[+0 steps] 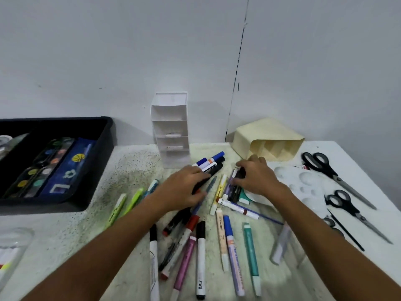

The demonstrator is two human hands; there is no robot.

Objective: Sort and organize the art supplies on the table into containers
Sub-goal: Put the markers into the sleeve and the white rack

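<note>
Several markers and pens (225, 233) lie scattered over the middle of the white table (134, 170). My left hand (184, 187) rests on a bunch of dark markers (211, 165), fingers curled round a black one. My right hand (257, 178) grips a small bundle of black and purple markers (235, 185) beside it. A white compartment organizer (171, 129) stands upright by the wall just behind my hands. A cream pen holder (268, 139) lies on its side to the right of it.
A black tray (102, 148) at the left holds paint sets. Green highlighters (128, 205) lie near it. A white paint palette (303, 183) and three pairs of scissors (332, 172) sit at the right. A clear container (13, 250) is at the left edge.
</note>
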